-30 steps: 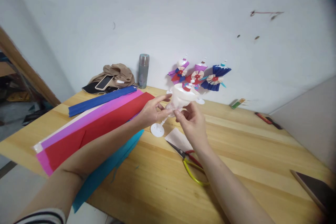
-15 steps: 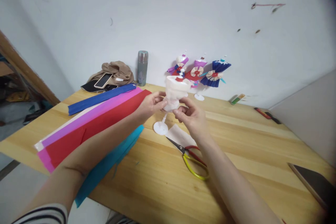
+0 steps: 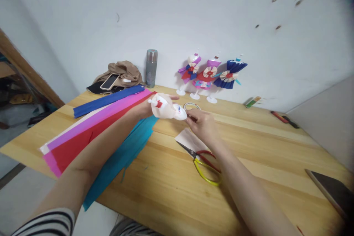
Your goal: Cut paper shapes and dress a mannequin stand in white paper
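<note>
Fingers of the left hand (image 3: 145,108) wrap the white paper doll (image 3: 166,110) lying tilted just above the wooden table (image 3: 262,147), while the right hand (image 3: 201,125) pinches its near end, so a light, steady grip seems best to avoid crushing it.

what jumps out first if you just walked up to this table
Most striking are the long crepe paper sheets in blue, purple, red and teal, fanned over the table's left side. Next, three small paper-dressed dolls stand in a row by the wall. At the centre, the left hand and right hand hold a white doll figure lying sideways, just beyond the scissors.
</note>
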The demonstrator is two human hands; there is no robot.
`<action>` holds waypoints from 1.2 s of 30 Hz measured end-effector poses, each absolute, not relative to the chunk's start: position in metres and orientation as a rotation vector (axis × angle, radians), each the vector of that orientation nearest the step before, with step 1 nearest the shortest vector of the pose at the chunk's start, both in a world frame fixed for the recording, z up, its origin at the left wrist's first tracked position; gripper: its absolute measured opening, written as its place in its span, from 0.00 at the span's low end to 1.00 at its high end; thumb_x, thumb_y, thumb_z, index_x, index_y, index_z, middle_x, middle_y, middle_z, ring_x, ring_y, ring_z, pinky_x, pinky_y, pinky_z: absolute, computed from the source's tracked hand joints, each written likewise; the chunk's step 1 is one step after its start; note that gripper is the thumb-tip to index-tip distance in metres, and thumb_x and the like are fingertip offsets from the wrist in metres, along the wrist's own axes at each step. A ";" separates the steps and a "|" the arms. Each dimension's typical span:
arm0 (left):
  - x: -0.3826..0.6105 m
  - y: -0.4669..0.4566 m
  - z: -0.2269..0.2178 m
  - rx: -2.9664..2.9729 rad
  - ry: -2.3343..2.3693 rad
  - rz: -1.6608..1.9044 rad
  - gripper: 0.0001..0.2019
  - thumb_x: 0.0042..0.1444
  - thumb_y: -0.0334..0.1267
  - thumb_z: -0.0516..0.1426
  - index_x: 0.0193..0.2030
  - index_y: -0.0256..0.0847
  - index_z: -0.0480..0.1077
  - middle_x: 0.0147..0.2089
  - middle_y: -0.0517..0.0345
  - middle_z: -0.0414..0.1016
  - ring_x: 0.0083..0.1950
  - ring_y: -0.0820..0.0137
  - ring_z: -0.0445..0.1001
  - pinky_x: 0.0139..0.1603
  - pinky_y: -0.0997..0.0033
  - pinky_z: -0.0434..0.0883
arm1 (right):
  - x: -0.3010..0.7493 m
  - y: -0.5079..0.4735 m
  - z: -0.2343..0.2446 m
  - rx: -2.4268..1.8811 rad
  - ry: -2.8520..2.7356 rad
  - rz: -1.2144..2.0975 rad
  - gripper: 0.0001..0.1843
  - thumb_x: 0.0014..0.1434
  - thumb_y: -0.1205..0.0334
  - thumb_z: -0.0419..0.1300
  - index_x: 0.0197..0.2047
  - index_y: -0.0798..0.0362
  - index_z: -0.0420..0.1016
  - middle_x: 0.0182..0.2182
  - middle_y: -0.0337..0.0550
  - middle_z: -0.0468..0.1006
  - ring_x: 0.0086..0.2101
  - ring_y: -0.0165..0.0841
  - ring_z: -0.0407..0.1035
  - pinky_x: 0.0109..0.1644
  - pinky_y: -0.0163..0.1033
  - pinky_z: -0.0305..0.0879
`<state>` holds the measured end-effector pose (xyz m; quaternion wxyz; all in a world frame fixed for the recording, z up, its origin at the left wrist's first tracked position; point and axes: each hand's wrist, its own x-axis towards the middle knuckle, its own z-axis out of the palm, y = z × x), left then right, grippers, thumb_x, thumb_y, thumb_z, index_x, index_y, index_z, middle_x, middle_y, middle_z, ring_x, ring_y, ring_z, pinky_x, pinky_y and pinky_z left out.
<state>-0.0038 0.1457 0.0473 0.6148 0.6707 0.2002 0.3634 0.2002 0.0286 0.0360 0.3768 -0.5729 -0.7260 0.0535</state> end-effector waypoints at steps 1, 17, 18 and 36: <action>-0.011 0.154 0.049 1.531 0.473 0.803 0.20 0.43 0.42 0.73 0.41 0.32 0.80 0.42 0.41 0.85 0.44 0.58 0.83 0.43 0.60 0.80 | 0.201 0.026 0.038 -1.488 -1.878 0.111 0.09 0.61 0.62 0.58 0.31 0.48 0.78 0.27 0.43 0.79 0.29 0.38 0.71 0.36 0.42 0.61; -0.043 0.102 0.135 2.047 0.710 0.978 0.16 0.65 0.32 0.52 0.49 0.24 0.78 0.37 0.63 0.80 0.46 0.73 0.82 0.55 0.61 0.72 | 0.173 -0.104 0.016 -1.986 -2.378 0.202 0.13 0.62 0.66 0.64 0.26 0.49 0.71 0.22 0.43 0.79 0.21 0.35 0.70 0.25 0.41 0.44; -0.038 0.096 0.135 2.045 0.673 0.958 0.12 0.63 0.30 0.56 0.45 0.26 0.80 0.36 0.62 0.81 0.43 0.74 0.82 0.53 0.64 0.74 | 0.170 -0.107 0.014 -2.018 -2.404 0.207 0.12 0.63 0.65 0.63 0.27 0.49 0.72 0.23 0.44 0.80 0.22 0.37 0.72 0.25 0.41 0.45; -0.024 0.098 0.120 2.372 0.727 0.593 0.14 0.60 0.39 0.59 0.43 0.32 0.83 0.42 0.52 0.85 0.45 0.65 0.80 0.47 0.68 0.73 | 0.305 -0.026 -0.002 -1.958 -2.100 0.352 0.10 0.52 0.70 0.60 0.30 0.47 0.81 0.41 0.51 0.86 0.51 0.55 0.78 0.58 0.57 0.73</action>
